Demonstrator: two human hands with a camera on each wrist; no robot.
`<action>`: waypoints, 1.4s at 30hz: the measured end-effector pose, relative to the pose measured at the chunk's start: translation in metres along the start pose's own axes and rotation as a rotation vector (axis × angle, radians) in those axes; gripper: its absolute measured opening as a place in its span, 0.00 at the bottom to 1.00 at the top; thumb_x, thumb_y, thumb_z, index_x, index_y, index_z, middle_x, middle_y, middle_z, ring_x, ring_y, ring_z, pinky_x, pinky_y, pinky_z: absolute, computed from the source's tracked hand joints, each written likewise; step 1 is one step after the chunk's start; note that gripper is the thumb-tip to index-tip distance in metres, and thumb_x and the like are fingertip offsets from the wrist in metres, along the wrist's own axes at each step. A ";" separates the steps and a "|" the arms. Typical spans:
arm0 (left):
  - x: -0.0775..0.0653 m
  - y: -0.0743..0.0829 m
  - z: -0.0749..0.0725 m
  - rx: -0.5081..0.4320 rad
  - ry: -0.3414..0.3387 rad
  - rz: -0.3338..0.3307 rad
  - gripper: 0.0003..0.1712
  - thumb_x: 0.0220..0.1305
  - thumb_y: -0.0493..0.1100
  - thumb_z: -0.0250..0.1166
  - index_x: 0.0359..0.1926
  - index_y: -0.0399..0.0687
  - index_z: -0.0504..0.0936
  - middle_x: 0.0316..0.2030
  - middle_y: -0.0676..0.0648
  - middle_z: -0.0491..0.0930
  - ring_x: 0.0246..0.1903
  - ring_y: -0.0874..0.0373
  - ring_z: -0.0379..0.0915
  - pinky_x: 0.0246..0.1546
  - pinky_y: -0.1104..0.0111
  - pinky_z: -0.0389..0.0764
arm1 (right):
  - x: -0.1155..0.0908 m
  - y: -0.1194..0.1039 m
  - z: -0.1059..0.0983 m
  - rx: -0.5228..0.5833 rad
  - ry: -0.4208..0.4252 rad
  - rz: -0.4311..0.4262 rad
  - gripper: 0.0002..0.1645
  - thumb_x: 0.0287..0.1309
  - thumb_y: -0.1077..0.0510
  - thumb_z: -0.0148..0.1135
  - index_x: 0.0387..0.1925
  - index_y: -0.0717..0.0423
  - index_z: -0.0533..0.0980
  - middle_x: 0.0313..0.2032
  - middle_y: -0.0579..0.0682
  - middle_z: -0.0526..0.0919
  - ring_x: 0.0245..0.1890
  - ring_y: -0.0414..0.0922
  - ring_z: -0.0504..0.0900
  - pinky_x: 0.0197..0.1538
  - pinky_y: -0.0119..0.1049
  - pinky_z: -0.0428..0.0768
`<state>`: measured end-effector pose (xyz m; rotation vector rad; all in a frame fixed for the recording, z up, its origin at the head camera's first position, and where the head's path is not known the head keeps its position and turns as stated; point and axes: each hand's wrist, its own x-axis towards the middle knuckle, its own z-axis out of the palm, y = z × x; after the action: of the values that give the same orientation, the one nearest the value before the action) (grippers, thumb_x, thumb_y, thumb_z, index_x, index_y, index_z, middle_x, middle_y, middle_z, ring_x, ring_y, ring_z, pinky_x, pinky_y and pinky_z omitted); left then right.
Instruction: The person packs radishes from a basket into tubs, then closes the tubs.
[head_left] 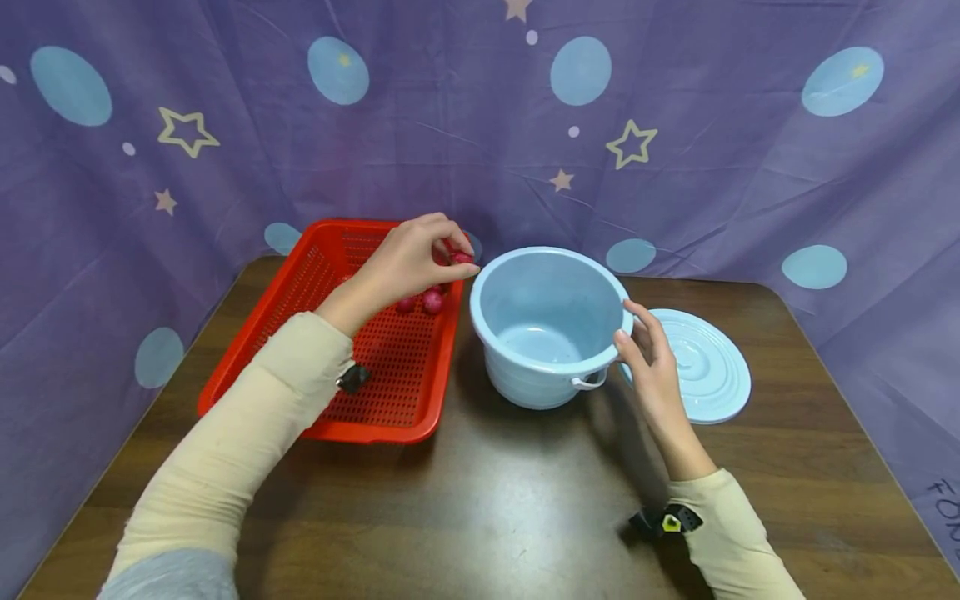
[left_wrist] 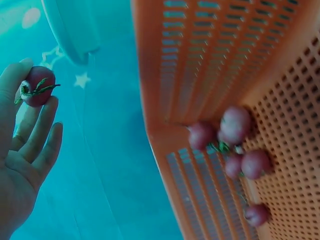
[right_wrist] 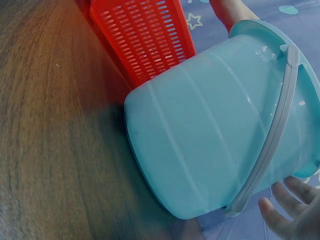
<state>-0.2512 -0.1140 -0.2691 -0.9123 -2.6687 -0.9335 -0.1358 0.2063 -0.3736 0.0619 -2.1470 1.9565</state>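
In the head view my left hand is above the far right side of the red basket, close to the bucket's rim. Thumb and fingertips pinch a small round red radish with a bit of green stem. More radishes lie in the far end of the basket. A light blue bucket stands upright to the basket's right. My right hand rests its fingertips against the right side of the bucket rim, fingers spread and only slightly bent in the right wrist view.
A light blue round lid lies flat on the wooden table, right of the bucket and partly behind my right hand. The bucket's handle hangs down its side. A purple curtain with stars closes off the back.
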 end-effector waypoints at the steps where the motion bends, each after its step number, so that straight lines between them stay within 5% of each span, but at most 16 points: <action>1: 0.001 0.003 0.001 -0.002 -0.001 0.008 0.12 0.53 0.47 0.78 0.36 0.51 0.85 0.34 0.53 0.78 0.33 0.60 0.77 0.40 0.67 0.77 | 0.000 0.000 0.000 -0.001 0.000 0.000 0.29 0.72 0.56 0.54 0.71 0.53 0.63 0.63 0.62 0.70 0.56 0.47 0.72 0.47 0.27 0.75; 16: 0.014 0.042 0.024 -0.173 -0.095 0.057 0.12 0.55 0.47 0.77 0.39 0.51 0.86 0.35 0.55 0.78 0.31 0.63 0.76 0.40 0.68 0.78 | -0.001 -0.002 0.001 0.008 0.008 0.003 0.29 0.72 0.58 0.53 0.71 0.54 0.63 0.64 0.62 0.70 0.57 0.45 0.72 0.48 0.28 0.75; 26: 0.017 0.042 0.037 -0.159 -0.236 0.036 0.12 0.55 0.47 0.77 0.40 0.53 0.85 0.39 0.55 0.80 0.35 0.63 0.80 0.43 0.67 0.79 | 0.000 0.001 0.000 0.005 0.007 -0.006 0.29 0.72 0.57 0.54 0.71 0.53 0.64 0.61 0.60 0.71 0.54 0.43 0.73 0.48 0.28 0.75; 42: 0.013 0.037 0.040 -0.027 -0.372 0.158 0.13 0.55 0.50 0.76 0.41 0.55 0.86 0.40 0.58 0.80 0.39 0.61 0.77 0.44 0.67 0.74 | 0.000 0.003 -0.001 -0.009 0.000 -0.012 0.29 0.72 0.57 0.54 0.71 0.52 0.63 0.62 0.60 0.71 0.57 0.48 0.72 0.47 0.27 0.75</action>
<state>-0.2376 -0.0603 -0.2779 -1.4031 -2.8266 -0.8354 -0.1364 0.2073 -0.3761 0.0725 -2.1505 1.9395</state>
